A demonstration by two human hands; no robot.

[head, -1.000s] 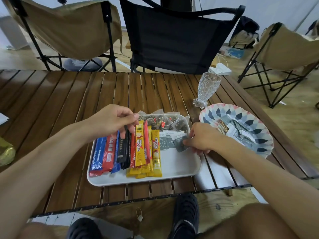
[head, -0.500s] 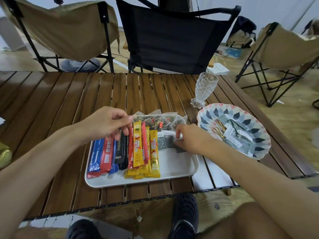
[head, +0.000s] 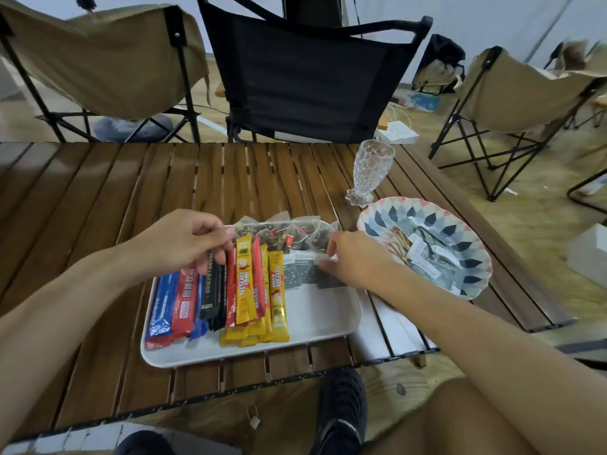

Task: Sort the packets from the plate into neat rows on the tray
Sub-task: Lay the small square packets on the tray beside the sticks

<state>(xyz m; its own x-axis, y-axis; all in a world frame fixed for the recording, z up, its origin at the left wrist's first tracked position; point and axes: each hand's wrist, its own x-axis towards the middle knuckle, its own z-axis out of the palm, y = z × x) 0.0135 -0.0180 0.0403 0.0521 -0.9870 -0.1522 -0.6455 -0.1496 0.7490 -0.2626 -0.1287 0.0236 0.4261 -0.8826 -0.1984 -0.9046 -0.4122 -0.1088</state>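
A: Left grip [head: 184,244] curled, pinching the tops of slim black stick packets [head: 212,290] on the white rectangular plastic tray [head: 230,356].

B: Right grip [head: 353,262] pinching the top edge of a dark green square sachet [head: 329,281], third in its row, near the tray's right rim.

A: Bare white room at the near right corner.

B: More pale paper sachets [head: 430,257] heaped in the scalloped blue-patterned plate [head: 377,215], just beside the tray.

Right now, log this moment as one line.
left hand: grips black stick packets | right hand: pinches grey sachet on tray | plate: holds sachets
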